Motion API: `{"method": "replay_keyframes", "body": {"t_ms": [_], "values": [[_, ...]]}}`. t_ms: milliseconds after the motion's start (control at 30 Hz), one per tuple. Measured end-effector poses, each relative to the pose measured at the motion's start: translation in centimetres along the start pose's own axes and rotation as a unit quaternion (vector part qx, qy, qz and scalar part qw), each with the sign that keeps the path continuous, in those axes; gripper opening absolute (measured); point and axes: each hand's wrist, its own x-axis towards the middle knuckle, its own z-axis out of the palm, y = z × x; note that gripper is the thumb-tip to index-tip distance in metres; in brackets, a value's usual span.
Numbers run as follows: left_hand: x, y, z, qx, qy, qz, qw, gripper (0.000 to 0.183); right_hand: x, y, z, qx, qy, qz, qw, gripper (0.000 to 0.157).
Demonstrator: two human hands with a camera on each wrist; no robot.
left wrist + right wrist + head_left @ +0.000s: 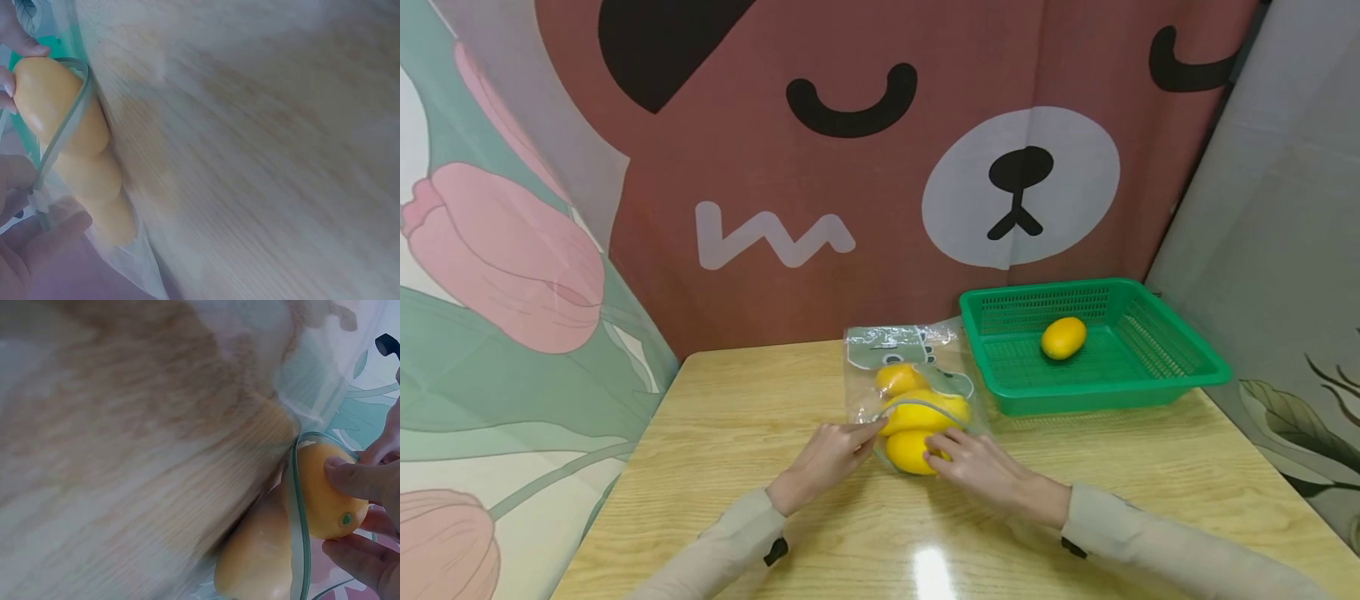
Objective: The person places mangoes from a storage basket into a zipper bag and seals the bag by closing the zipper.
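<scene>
A clear zip bag (901,350) lies on the wooden table (737,417) with its mouth toward me and two yellow fruits (925,410) inside. A third yellow fruit (907,452) sits half out of the mouth. My left hand (871,427) pinches the bag's grey-green rim (62,134) beside the fruit (50,106), finger and thumb (37,244) on the plastic. My right hand (937,451) holds the outermost fruit (325,494), with the thumb (356,478) on top and fingers beneath. The rim (299,519) loops round that fruit, and another fruit (256,556) lies behind it.
A green plastic basket (1195,367) stands at the back right of the table with one yellow fruit (1063,337) in it. Printed curtains hang close behind and on both sides. Bare tabletop lies to the left and in front of the hands.
</scene>
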Motion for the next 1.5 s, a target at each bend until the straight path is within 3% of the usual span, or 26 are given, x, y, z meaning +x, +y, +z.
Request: {"method": "replay_keyframes", "body": {"t_ms": [500, 667, 1067, 1500], "values": [[0.0, 0.1, -0.2, -0.004, 0.0, 0.003, 1.0, 0.046, 0.7, -0.3, 0.1, -0.045, -0.036, 0.006, 0.998, 0.043], [0.0, 0.1, -0.2, -0.006, 0.002, 0.003, 1.0, 0.045, 0.6, -0.7, 0.0, -0.026, -0.049, 0.035, 0.998, 0.048], [0.1, 0.1, -0.2, -0.007, 0.003, -0.002, 1.0, 0.047, 1.3, -1.0, 0.5, -0.01, -0.033, 0.082, 0.996, 0.035], [-0.1, 0.1, -0.1, -0.003, 0.005, 0.003, 1.0, 0.047, 1.4, -0.8, 1.5, -0.074, -0.015, 0.052, 0.996, 0.033]]}}
